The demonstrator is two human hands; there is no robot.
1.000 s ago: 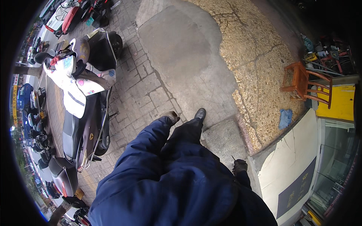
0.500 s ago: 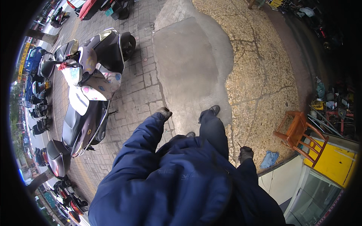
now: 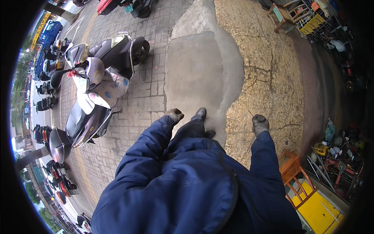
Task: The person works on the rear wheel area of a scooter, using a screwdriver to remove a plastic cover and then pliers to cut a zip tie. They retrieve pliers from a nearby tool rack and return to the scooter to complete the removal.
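Lettering (image 3: 314,23) marks a yellow sign (image 3: 310,27); right hand (image 3: 260,124) grips a thin stick (image 3: 251,113)

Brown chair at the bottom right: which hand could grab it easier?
Probably the right hand: it's on the same side as the chair and nearer. The left hand is on the other side.

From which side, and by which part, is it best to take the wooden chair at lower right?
Probably take the chair by its backrest's top rail, coming from the seat side: the rail looks slim, gaps between the slats should leave room for fingers, and a yellow panel shows behind it.
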